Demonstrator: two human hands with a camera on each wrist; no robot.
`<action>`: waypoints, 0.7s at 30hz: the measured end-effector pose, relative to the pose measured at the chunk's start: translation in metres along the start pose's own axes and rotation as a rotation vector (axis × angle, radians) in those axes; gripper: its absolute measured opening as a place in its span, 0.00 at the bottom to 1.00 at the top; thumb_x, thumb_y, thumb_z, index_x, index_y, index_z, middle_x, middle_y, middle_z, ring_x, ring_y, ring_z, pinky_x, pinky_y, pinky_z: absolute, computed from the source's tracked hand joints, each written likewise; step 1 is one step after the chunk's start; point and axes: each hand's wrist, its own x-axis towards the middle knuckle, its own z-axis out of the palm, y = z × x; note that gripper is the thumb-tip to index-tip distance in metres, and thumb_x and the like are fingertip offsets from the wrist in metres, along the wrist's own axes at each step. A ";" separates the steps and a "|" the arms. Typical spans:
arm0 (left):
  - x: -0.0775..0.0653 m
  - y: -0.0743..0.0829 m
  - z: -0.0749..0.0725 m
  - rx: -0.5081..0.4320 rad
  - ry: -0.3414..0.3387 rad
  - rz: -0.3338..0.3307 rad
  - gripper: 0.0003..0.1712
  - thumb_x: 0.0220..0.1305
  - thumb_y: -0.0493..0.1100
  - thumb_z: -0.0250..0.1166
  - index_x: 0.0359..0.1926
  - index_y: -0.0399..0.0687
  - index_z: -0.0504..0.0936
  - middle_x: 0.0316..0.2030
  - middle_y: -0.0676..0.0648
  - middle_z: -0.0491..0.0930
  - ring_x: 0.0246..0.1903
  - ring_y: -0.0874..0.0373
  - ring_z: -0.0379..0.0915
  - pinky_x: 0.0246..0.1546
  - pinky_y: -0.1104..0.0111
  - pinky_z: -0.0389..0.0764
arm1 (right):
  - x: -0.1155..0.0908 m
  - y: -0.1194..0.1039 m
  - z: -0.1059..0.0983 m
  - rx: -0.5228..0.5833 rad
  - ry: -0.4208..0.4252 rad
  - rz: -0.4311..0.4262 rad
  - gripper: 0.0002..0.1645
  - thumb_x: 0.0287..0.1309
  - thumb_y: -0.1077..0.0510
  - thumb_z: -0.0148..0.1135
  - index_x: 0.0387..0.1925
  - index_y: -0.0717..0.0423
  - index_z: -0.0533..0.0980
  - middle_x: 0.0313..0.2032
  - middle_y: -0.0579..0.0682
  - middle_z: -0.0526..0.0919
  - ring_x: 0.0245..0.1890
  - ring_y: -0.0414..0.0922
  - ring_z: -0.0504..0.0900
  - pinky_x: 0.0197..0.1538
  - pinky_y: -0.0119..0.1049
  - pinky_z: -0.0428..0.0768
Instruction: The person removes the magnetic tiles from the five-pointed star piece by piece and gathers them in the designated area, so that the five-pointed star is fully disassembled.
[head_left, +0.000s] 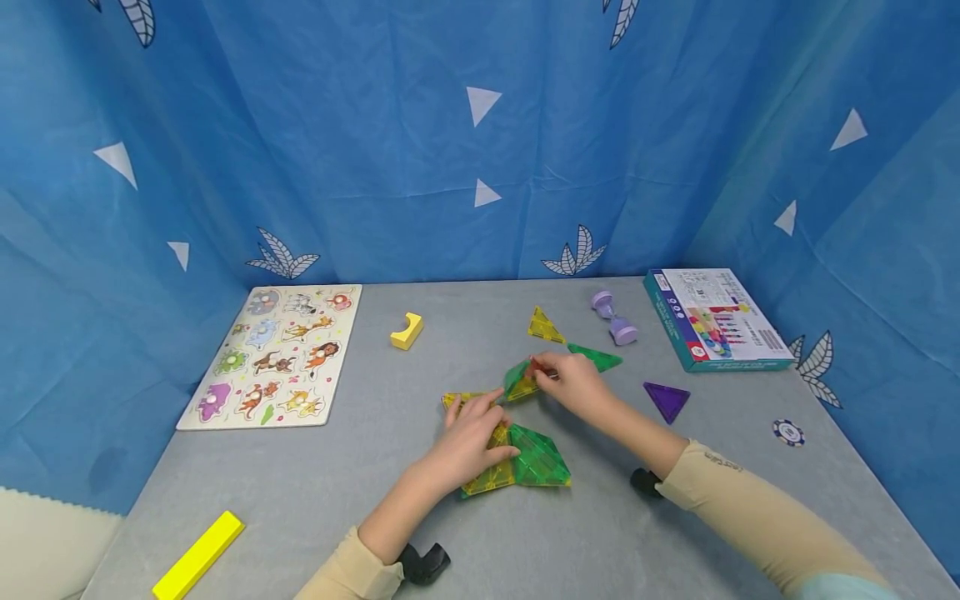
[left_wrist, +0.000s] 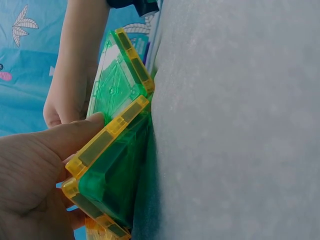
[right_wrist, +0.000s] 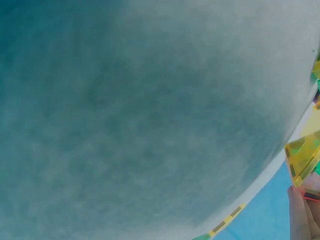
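Several translucent yellow and green magnetic tiles (head_left: pixel 536 457) stand joined in a raised shape on the grey table. My left hand (head_left: pixel 467 442) holds this shape, thumb on the green side and fingers over the yellow side. In the left wrist view, the thumb lies against a yellow-edged green tile (left_wrist: pixel 112 175). Just beyond, my right hand (head_left: pixel 573 383) pinches a red tile (head_left: pixel 533 367) beside a smaller green and yellow piece (head_left: pixel 517 383). At the right wrist view's edge, a yellow tile (right_wrist: pixel 302 157) shows above the fingertips (right_wrist: pixel 299 212); most of that hand is cut off.
Loose yellow (head_left: pixel 545 326), green (head_left: pixel 595 357) and purple triangles (head_left: pixel 667 401) lie beyond and right of the hands. An hourglass (head_left: pixel 614 318) and a box (head_left: pixel 723 321) are at back right, a poker chip (head_left: pixel 788 432) right. An animal puzzle (head_left: pixel 273 358) and yellow blocks (head_left: pixel 198 556) lie left.
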 end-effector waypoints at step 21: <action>0.002 -0.002 -0.008 -0.078 0.058 0.020 0.16 0.57 0.57 0.65 0.41 0.55 0.77 0.61 0.48 0.69 0.62 0.51 0.61 0.62 0.42 0.45 | -0.011 -0.014 -0.018 0.127 0.053 0.012 0.06 0.59 0.61 0.60 0.36 0.54 0.82 0.32 0.45 0.84 0.31 0.37 0.82 0.32 0.27 0.79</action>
